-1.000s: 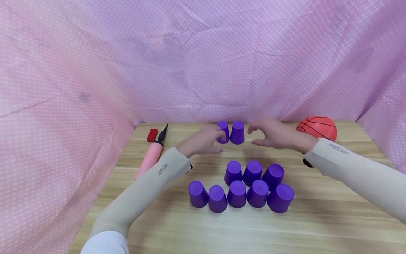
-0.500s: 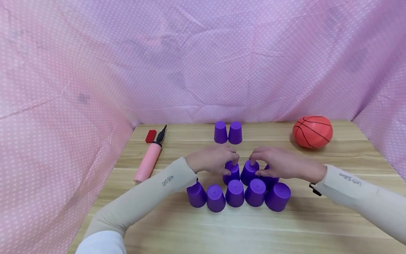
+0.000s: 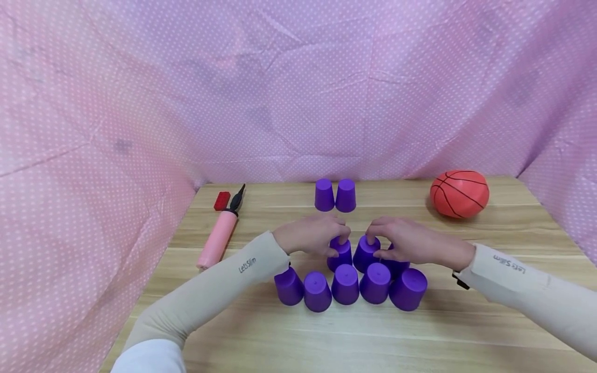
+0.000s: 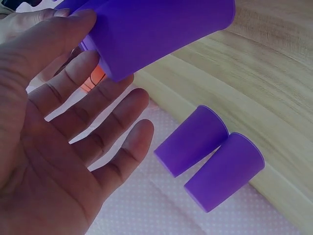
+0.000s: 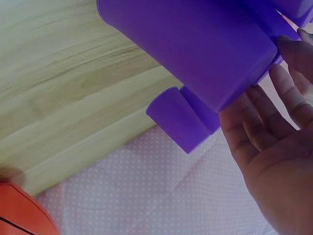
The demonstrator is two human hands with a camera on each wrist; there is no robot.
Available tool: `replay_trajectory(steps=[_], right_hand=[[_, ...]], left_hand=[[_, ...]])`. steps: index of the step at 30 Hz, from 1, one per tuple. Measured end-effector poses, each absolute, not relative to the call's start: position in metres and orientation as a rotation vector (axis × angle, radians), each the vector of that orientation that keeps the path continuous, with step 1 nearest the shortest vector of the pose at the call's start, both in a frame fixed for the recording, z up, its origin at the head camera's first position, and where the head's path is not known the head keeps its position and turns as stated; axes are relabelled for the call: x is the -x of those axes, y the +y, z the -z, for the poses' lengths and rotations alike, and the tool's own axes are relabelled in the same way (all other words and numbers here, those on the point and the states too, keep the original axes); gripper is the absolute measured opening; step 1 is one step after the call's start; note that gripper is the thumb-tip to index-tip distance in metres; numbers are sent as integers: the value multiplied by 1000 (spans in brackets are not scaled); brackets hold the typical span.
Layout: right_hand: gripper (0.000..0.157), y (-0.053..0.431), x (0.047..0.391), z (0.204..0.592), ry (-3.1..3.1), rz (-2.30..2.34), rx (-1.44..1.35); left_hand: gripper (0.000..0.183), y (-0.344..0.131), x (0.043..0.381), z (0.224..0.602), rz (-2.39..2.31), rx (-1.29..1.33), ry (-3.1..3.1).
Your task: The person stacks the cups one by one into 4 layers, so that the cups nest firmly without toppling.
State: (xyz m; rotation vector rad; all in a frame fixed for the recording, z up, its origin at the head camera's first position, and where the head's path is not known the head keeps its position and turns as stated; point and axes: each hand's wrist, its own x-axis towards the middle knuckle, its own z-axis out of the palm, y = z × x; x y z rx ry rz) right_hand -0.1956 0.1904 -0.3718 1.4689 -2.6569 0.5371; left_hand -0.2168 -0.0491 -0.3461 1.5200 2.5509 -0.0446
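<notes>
Purple cups stand upside down on the table. My left hand (image 3: 317, 234) pinches the top of the left cup (image 3: 340, 259) in the middle row; in the left wrist view its thumb and fingertips meet that cup (image 4: 151, 36) while the last fingers stay off it. Beside it, my right hand (image 3: 406, 238) has its fingers at the top of the middle cup (image 3: 365, 257) of the same row. The right wrist view has its thumb and fingers at the upper end of a cup (image 5: 195, 44). A third cup (image 3: 396, 267) is partly hidden under the right hand.
Several more purple cups (image 3: 345, 285) form a front row. Two cups (image 3: 345, 196) stand at the back. A pink pump (image 3: 219, 238) and red block (image 3: 222, 201) lie at left; a dented red basketball (image 3: 459, 193) is at right. A pink dotted cloth (image 3: 298, 103) hangs behind.
Both hands have come back from the two far cups towards me and down to the middle row. Over the last half second they have barely moved.
</notes>
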Motion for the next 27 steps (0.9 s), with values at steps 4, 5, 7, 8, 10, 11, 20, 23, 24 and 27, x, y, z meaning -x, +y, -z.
replay_trajectory(steps=[4,5,7,8,10,11,20,23,24,27], right_hand=[[20,190,195,373,-2641,-546,-1475],[20,189,195,372,-2634,-555,-1477],[20,189,195,371,-2610,-573,-1488],[20,189,195,370,-2598,-586,-1491],[20,188,195,367,-2568,-611,-1491],[20,189,196,366,-2554,-621,-1485],[22,195,210,354,-2526,-591,-1346],[22,198,217,352,-2565,-563,-1278],[22,199,220,352,-2576,-557,-1254],[21,200,230,352,-2619,-548,-1178]], left_hand=[[26,-51,218,347,16,-1522,2539],[25,-51,219,347,-7,-1514,2532],[24,-54,221,346,-53,-1488,2524],[24,-56,222,345,-77,-1476,2527],[23,-60,225,342,-129,-1453,2540],[23,-63,226,341,-145,-1447,2555],[19,-101,248,334,-237,-1277,2770],[18,-115,258,336,-305,-1176,2807],[19,-119,261,337,-315,-1148,2826],[19,-131,270,341,-343,-1043,2870]])
